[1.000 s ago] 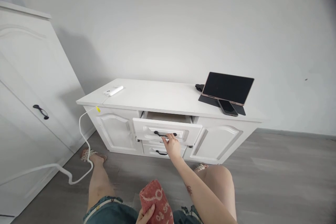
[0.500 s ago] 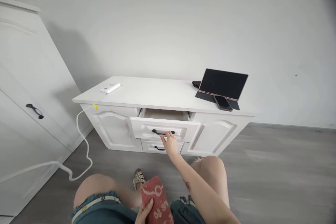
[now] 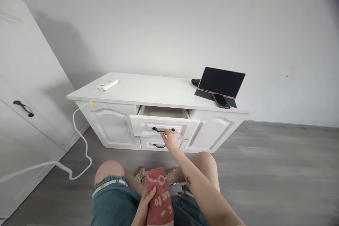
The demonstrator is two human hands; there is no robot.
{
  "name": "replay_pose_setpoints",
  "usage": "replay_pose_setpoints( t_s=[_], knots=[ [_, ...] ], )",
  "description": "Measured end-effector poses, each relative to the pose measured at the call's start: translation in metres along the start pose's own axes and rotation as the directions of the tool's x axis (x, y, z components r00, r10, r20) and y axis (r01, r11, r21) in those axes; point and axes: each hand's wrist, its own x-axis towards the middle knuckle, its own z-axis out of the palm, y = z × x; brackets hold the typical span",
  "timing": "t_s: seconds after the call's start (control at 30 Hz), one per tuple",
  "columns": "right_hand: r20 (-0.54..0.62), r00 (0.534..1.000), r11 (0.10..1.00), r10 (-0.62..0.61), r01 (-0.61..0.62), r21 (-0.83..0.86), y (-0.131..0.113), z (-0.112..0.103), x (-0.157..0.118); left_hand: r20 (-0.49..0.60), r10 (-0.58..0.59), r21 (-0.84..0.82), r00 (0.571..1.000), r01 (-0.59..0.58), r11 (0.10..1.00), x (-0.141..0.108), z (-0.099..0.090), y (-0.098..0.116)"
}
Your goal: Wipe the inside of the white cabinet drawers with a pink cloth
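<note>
A low white cabinet [image 3: 148, 93] stands against the wall. Its top middle drawer [image 3: 164, 125] is pulled partly out, and the inside looks bare from here. My right hand [image 3: 170, 140] reaches forward with its fingers on the drawer's black handle [image 3: 162, 130]. My left hand [image 3: 144, 207] is low in the view, over my lap, gripping a folded red towel [image 3: 159, 197] with a white pattern. A second, shut drawer [image 3: 159, 144] sits below the first.
A tablet [image 3: 221, 82] on a dark stand and a phone [image 3: 220, 101] sit on the cabinet's right end. A white power bank [image 3: 107, 85] lies at its left end, its cable [image 3: 79, 141] trailing to the grey floor. A tall white wardrobe [image 3: 23, 106] stands at left.
The view has tilted down and drawn back a little; my knees have bent and come into view. My right hand stays on the drawer handle and the left keeps the towel.
</note>
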Motion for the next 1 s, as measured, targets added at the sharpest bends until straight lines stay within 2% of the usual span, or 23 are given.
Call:
replay_pose_setpoints(
  t_s=[0.2, 0.33, 0.53, 0.67, 0.87, 0.93, 1.0],
  knots=[
    [-0.005, 1.0, 1.0, -0.017, 0.017, 0.011, 0.0, 0.001, -0.002, -0.137, 0.062, 0.038, 0.989, -0.058, 0.998, -0.005, -0.031, -0.001],
    [-0.012, 1.0, 1.0, -0.019, 0.02, 0.024, -0.001, 0.001, -0.005, -0.157, 0.095, 0.046, 0.983, -0.089, 0.995, -0.008, -0.036, -0.001],
    [-0.02, 1.0, 0.999, -0.019, 0.02, 0.032, -0.001, 0.002, -0.009, -0.221, 0.09, 0.067, 0.971, -0.077, 0.995, -0.006, -0.046, -0.002],
    [-0.028, 0.999, 0.999, -0.03, 0.03, 0.028, -0.001, 0.003, -0.016, -0.202, 0.022, 0.047, 0.979, -0.012, 0.999, -0.005, -0.051, 0.002],
    [-0.021, 0.998, 0.998, -0.054, 0.055, 0.042, -0.003, -0.003, -0.038, -0.186, -0.095, 0.024, 0.978, 0.101, 0.995, -0.022, -0.038, 0.023],
    [-0.036, 0.997, 0.996, -0.07, 0.072, 0.047, -0.004, -0.004, -0.045, -0.13, -0.033, 0.024, 0.991, 0.037, 0.999, -0.031, -0.032, 0.03],
    [-0.072, 0.993, 0.993, -0.098, 0.103, 0.06, -0.004, -0.003, -0.052, -0.03, 0.086, -0.005, 0.996, -0.086, 0.996, -0.042, -0.025, 0.037]
  ],
)
